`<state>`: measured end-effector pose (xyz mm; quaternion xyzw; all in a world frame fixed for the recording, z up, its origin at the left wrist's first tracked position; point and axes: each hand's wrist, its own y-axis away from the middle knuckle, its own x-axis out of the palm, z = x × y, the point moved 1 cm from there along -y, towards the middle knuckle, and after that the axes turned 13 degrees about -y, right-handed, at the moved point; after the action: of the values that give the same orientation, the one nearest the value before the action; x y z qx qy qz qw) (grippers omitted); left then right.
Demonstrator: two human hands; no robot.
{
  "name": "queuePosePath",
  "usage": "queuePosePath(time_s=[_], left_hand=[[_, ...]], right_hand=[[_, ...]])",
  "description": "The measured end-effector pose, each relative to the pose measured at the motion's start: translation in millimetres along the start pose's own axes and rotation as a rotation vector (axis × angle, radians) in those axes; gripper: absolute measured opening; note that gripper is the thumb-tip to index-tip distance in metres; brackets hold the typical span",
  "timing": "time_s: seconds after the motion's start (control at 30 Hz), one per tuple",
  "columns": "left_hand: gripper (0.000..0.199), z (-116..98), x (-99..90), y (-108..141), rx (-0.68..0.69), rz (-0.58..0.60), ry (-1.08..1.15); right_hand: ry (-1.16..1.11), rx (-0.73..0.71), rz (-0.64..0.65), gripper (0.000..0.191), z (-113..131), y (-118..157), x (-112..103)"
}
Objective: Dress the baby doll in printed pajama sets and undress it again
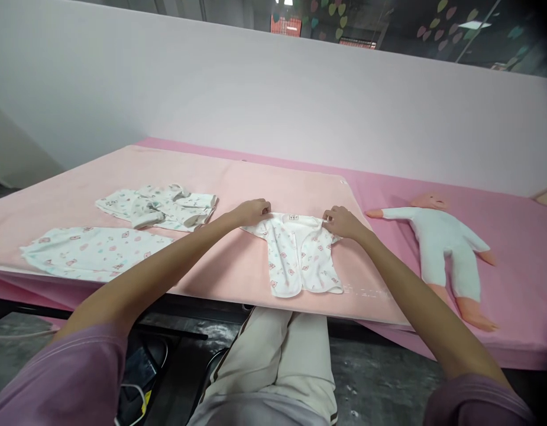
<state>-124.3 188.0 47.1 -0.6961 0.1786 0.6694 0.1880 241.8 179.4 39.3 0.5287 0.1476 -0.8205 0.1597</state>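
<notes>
A small white baby shirt (pixel 295 254) with a pink print is spread on the pink cloth, its neckline away from me and its hem near the table edge. My left hand (pixel 254 212) pinches it at the left shoulder. At the opposite shoulder, my right hand (pixel 339 222) is closed on the fabric. To the left lie white printed baby pants (pixel 96 251), partly behind my left forearm. Beyond them is a loosely bunched baby garment (pixel 162 207) with a greenish print.
A baby doll (pixel 450 242) in a white suit lies at the right on the darker pink cover (pixel 526 266). The light pink cloth (pixel 259 177) covers the table's middle and left. Behind rises a white partition (pixel 273 100). My legs are under the front edge.
</notes>
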Motion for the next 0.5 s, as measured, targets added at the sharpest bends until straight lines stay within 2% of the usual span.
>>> queuePosePath(time_s=[0.1, 0.2, 0.3, 0.4, 0.5], left_hand=[[0.039, 0.5, -3.4, -4.7, 0.033, -0.088, 0.1], [0.037, -8.9, -12.6, -8.8, 0.017, -0.14, 0.31], [0.037, -20.8, -29.7, -6.4, -0.023, -0.159, 0.397], [0.041, -28.8, -53.0, 3.6, 0.015, -0.17, 0.4], [0.043, -32.6, -77.4, 17.5, 0.088, -0.18, 0.37]], right_hand=[[-0.158, -0.03, -0.08, 0.019, 4.2, -5.5, 0.0], [-0.421, -0.005, -0.036, 0.016, 15.4, -8.5, -4.0], [-0.6, 0.065, 0.034, 0.022, 28.6, -5.8, -14.9], [-0.566, 0.051, 0.029, 0.028, 41.1, 2.6, -34.9], [-0.455, -0.041, 0.054, 0.03, 53.9, 16.4, -59.0]])
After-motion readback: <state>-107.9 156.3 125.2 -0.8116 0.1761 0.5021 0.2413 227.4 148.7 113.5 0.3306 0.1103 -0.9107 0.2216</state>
